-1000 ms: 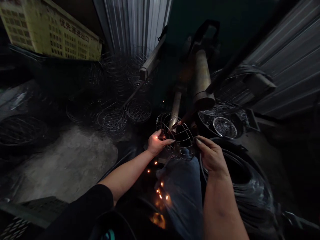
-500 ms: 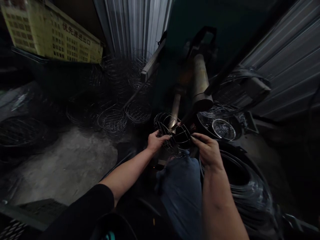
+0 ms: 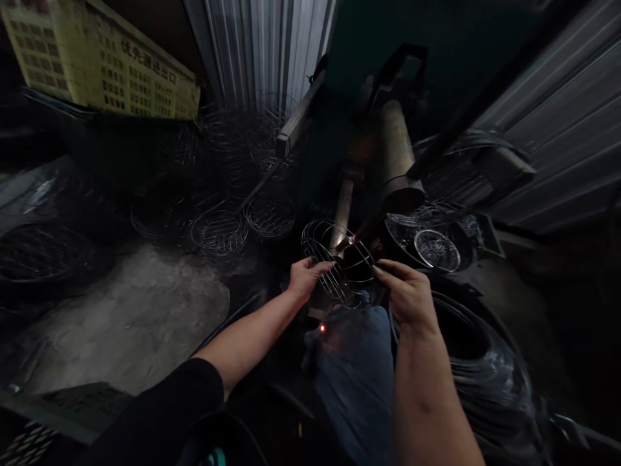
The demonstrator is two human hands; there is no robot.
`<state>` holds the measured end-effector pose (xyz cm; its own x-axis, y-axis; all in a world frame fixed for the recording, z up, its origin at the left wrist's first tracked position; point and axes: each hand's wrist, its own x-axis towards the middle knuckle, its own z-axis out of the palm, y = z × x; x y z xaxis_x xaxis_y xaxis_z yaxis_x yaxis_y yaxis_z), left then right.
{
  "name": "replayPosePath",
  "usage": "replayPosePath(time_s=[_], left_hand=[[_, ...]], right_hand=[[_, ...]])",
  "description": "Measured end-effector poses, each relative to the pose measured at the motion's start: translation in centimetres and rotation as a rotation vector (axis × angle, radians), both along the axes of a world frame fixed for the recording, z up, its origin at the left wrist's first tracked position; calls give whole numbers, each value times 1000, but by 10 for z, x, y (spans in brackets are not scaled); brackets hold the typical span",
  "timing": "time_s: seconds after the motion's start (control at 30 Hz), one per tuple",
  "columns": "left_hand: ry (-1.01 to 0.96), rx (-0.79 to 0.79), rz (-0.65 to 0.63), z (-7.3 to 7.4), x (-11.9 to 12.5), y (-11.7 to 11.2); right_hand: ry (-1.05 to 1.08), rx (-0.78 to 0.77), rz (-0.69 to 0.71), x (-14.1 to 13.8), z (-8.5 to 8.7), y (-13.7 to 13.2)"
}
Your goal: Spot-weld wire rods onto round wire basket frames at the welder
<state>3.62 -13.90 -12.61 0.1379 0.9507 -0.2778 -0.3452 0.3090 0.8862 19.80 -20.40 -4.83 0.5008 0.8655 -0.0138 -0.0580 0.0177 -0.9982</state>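
A round wire basket [image 3: 334,283] is held in front of a machine's metal rod [image 3: 343,210], tilted, with its open wire side facing right. My left hand [image 3: 305,278] pinches its left side, thumb over the wires. My right hand [image 3: 410,292] closes thumb and fingertips on the right end of the wire frame. Between my hands, the wires meet a copper-coloured tip [image 3: 345,244], where a small reddish glow shows. Above it juts a thick metal cylinder [image 3: 398,145]. An orange spark [image 3: 323,328] hangs by the blue cloth [image 3: 356,372] over my leg.
Stacked wire baskets [image 3: 220,231] stand on the floor at left, below a yellow crate [image 3: 145,74]. To the right are a tub holding small wire pieces [image 3: 436,251] and a large wire coil [image 3: 490,382]. A grey bar [image 3: 294,133] juts out left of the machine.
The spark near the blue cloth is larger and brighter, and slightly farther right. Both hands keep their grip on the wire basket, almost in place. The view has shifted slightly.
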Motion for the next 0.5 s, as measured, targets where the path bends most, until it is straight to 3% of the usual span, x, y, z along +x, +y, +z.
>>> replayPosePath(time_s=[0.2, 0.33, 0.43, 0.5], left_hand=[[-8, -41, 23, -2, 0, 4], [-24, -72, -8, -4, 4, 6], [-53, -104, -53, -3, 0, -2], [-90, -129, -103, -4, -9, -14]], right_hand=[[-51, -1, 3, -2, -1, 14], [-30, -57, -5, 2, 7, 8], [-130, -223, 191, 6, 16, -14], [-250, -303, 399, 10, 17, -35]])
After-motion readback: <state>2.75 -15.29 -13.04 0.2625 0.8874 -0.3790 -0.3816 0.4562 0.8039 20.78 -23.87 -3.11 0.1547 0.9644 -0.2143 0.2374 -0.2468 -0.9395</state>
